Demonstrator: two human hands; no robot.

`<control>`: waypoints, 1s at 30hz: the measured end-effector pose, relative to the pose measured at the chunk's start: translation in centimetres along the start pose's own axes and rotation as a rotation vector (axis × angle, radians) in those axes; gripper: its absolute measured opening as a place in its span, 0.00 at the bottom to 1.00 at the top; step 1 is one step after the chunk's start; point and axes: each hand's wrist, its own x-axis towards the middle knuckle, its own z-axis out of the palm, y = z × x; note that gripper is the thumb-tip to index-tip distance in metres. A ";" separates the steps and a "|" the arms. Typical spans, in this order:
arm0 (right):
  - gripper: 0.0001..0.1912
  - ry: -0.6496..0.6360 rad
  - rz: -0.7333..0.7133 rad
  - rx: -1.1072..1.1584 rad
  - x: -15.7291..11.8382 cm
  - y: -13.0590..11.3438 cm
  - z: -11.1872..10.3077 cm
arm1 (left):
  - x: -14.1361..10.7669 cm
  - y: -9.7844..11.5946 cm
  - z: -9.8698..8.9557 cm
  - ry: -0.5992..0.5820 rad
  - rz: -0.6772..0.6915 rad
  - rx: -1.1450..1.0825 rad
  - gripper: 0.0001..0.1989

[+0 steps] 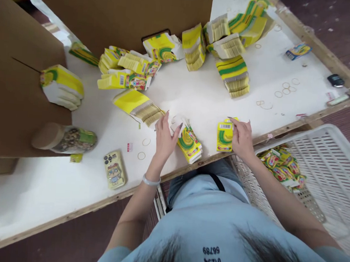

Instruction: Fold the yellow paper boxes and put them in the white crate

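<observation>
Near the table's front edge, my left hand (165,136) has its fingers apart, with nothing in it. Just right of it lies a small stack of yellow-green boxes (189,144), their upper flaps standing up. My right hand (243,137) grips the right side of a yellow box (224,137) that shows a barcode and a green swirl. Up and left of my left hand, a fanned bundle of flat yellow cartons (135,104) lies on the white table (184,87).
More carton bundles (194,46) line the brown cardboard (126,16) at the back. A phone (115,170) and a jar (75,139) stand at left. Rubber bands (286,89) and a blue box (299,51) lie right. A white basket (335,158) holds filled yellow packs (280,166).
</observation>
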 end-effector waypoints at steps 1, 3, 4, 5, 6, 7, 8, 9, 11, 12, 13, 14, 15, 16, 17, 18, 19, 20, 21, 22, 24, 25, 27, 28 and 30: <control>0.27 -0.010 -0.005 -0.087 1.0 1.0 0.5 | 1.4 -0.8 0.6 -0.012 -0.048 0.014 0.33; 0.33 -0.045 -0.003 -0.215 2.4 2.5 1.6 | 3.4 -2.0 1.6 -0.062 -0.159 -0.002 0.29; 0.38 -0.067 -0.010 -0.258 3.0 3.0 2.1 | 4.0 -2.4 1.9 -0.086 -0.196 -0.023 0.23; 0.42 -0.095 -0.026 -0.286 3.5 3.4 2.5 | 4.5 -2.7 2.0 -0.102 -0.213 -0.042 0.16; 0.46 -0.121 -0.044 -0.304 3.9 3.6 2.8 | 4.7 -2.8 2.0 -0.110 -0.211 -0.058 0.10; 0.48 -0.138 -0.058 -0.313 4.3 3.7 2.9 | 4.9 -2.9 1.8 -0.112 -0.194 -0.067 0.07; 0.50 -0.142 -0.068 -0.317 4.7 3.7 3.0 | 5.0 -2.9 1.6 -0.110 -0.171 -0.068 0.08; 0.50 -0.129 -0.075 -0.315 5.1 3.5 3.0 | 5.0 -2.8 1.2 -0.110 -0.151 -0.067 0.09; 0.49 -0.068 -0.105 -0.282 5.4 2.2 3.2 | 5.0 -2.7 0.3 -0.090 -0.086 -0.060 0.09; 0.47 -0.036 -0.140 -0.244 5.3 1.1 3.4 | 4.9 -2.5 -0.1 -0.059 -0.033 -0.056 0.09; 0.44 -0.012 -0.188 -0.191 5.0 -0.2 3.8 | 4.8 -2.3 -0.5 -0.020 0.026 -0.052 0.10; 0.41 0.002 -0.242 -0.125 4.6 -1.7 4.4 | 4.6 -2.1 -0.9 0.023 0.081 -0.052 0.11; 0.38 0.009 -0.290 -0.052 4.0 -3.4 5.1 | 4.3 -1.7 -1.3 0.065 0.121 -0.055 0.13; 0.35 0.007 -0.327 0.019 3.4 -5.0 5.8 | 4.0 -1.2 -1.7 0.097 0.140 -0.066 0.15; 0.34 -0.002 -0.340 0.081 2.7 -6.6 6.6 | 3.7 -0.7 -2.0 0.119 0.139 -0.087 0.18; 0.33 -0.020 -0.333 0.132 2.2 -8.0 7.3 | 3.4 0.0 -2.4 0.136 0.127 -0.116 0.19; 0.32 -0.041 -0.314 0.170 1.7 -9.1 7.9 | 3.0 0.6 -2.8 0.153 0.113 -0.149 0.20; 0.31 -0.058 -0.287 0.198 1.3 -10.0 8.4 | 2.7 1.3 -3.2 0.167 0.101 -0.184 0.20; 0.30 -0.067 -0.267 0.221 1.0 -10.5 8.8 | 2.5 1.9 -3.6 0.180 0.091 -0.219 0.20; 0.27 -0.062 -0.261 0.243 0.9 -10.9 8.9 | 2.2 2.4 -4.0 0.196 0.082 -0.255 0.20; 0.23 -0.016 -0.288 0.296 0.7 -11.0 8.8 | 1.6 3.1 -4.5 0.230 0.069 -0.339 0.20; 0.22 0.010 -0.305 0.330 0.7 -11.0 8.5 | 1.2 3.4 -4.6 0.234 0.078 -0.393 0.19; 0.20 0.068 -0.311 0.398 0.5 -11.0 7.7 | -0.1 3.8 -4.0 0.189 0.139 -0.515 0.22; 0.20 0.102 -0.301 0.429 0.4 -11.1 7.2 | -0.9 4.1 -3.3 0.126 0.182 -0.570 0.26; 0.19 0.166 -0.284 0.471 -0.1 -11.5 6.4 | -3.1 4.7 -1.6 -0.059 0.254 -0.661 0.38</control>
